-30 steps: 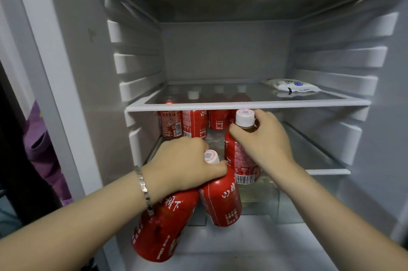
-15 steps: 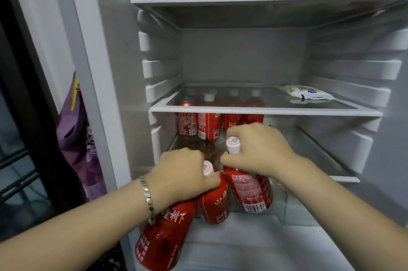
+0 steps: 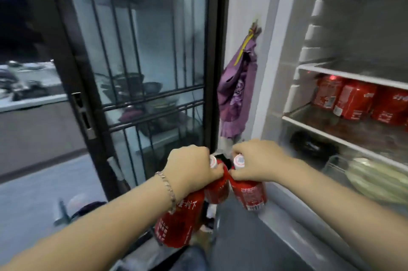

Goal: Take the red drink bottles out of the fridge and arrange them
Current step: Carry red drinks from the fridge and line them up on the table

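Red plastic drink bottles (image 3: 178, 222) hang neck-gripped for carrying together: left hand (image 3: 189, 169) clenches two, right hand (image 3: 258, 160) grasps one.

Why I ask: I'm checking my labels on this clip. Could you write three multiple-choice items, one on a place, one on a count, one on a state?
1. Where are the held bottles?
A. Outside the fridge, by its open front.
B. On a fridge shelf.
C. On the floor.

2. How many red bottles do the left hand and the right hand hold together?
A. Two.
B. Three.
C. Five.

3. What is the right hand doing?
A. Hanging open.
B. Pushing the door.
C. Gripping one bottle at its neck.

Answers:
1 A: both hands hang in front of the fridge frame, while the other bottles stand on a shelf inside.
2 B: the left hand grips two, the right hand one.
3 C: its fingers curl round the neck beside the cap.
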Tool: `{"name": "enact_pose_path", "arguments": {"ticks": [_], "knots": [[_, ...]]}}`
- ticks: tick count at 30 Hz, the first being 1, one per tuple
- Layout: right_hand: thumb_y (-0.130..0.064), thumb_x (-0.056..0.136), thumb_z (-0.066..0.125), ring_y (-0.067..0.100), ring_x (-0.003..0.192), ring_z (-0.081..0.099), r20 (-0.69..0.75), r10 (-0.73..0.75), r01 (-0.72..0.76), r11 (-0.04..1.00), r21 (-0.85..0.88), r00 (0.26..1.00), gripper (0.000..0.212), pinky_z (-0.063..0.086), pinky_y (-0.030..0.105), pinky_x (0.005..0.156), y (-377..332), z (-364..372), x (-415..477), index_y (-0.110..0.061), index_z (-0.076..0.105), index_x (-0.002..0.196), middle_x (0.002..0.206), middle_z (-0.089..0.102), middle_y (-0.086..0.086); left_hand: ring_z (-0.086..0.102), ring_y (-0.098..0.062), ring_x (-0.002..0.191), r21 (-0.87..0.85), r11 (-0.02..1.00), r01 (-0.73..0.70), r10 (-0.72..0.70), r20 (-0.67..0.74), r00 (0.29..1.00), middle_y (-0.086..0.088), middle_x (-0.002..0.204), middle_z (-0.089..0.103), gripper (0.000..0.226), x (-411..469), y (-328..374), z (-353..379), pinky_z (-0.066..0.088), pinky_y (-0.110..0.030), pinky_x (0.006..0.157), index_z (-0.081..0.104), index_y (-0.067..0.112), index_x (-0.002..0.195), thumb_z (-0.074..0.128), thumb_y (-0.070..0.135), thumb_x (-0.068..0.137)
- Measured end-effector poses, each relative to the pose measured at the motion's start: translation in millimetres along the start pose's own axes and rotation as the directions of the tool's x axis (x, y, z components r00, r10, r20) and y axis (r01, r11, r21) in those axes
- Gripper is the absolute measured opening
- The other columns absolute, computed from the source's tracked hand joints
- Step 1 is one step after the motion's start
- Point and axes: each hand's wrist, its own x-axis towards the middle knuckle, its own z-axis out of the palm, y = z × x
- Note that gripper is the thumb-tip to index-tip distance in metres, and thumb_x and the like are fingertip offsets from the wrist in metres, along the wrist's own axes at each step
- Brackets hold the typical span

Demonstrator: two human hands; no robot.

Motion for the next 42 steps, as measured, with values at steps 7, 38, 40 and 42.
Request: {"name": "enact_pose_path", "arguments": {"ticks": [7, 38, 40, 42], "knots": [[-0.053, 0.075, 0.055, 0.022, 0.095, 0.059, 0.098, -0.437, 0.426, 0.897, 0.114, 0.894, 0.027, 0.034, 0.029, 0.064, -181, 52, 10, -0.028, 0.048, 0.084, 0.098, 0.065, -0.004, 0.062, -0.025, 0.079, 0.177, 0.902, 0.393, -0.404, 0.034, 0.914, -0.001, 0.075, 0.062, 0.040, -179, -106, -12, 0.034, -0.027, 0.058, 0.049, 0.019, 0.072, 0.042, 0.057, 0.080], [-0.051, 0.081, 0.057, 0.021, 0.086, 0.059, 0.114, -0.940, 0.921, -0.281, 0.270, -0.321, 0.039, 0.045, 0.029, 0.062, -1056, 33, -401, -0.018, 0.054, 0.102, 0.101, 0.064, 0.003, 0.061, -0.026, 0.082, 0.268, -0.457, 0.848, -0.873, -0.316, -0.371, -0.003, 0.088, 0.064, 0.037, -1036, -204, -250, 0.036, -0.029, 0.063, 0.045, 0.021, 0.079, 0.040, 0.058, 0.082], [-0.051, 0.081, 0.057, 0.023, 0.089, 0.062, 0.101, -0.924, 0.906, -0.331, 0.265, -0.367, 0.040, 0.050, 0.032, 0.068, -1099, 30, -418, -0.017, 0.054, 0.102, 0.100, 0.065, 0.004, 0.061, -0.025, 0.081, 0.259, -0.518, 0.815, -0.839, -0.339, -0.426, -0.003, 0.087, 0.064, 0.038, -1067, -217, -263, 0.036, -0.029, 0.062, 0.046, 0.020, 0.081, 0.040, 0.057, 0.083], [-0.052, 0.081, 0.056, 0.024, 0.092, 0.062, 0.076, -0.907, 0.888, -0.384, 0.253, -0.413, 0.042, 0.051, 0.033, 0.071, -1149, 25, -437, -0.017, 0.054, 0.105, 0.102, 0.065, 0.004, 0.061, -0.024, 0.080, 0.231, -0.584, 0.778, -0.795, -0.358, -0.490, -0.001, 0.085, 0.063, 0.039, -1102, -231, -279, 0.035, -0.028, 0.060, 0.047, 0.020, 0.082, 0.039, 0.059, 0.083]]}}
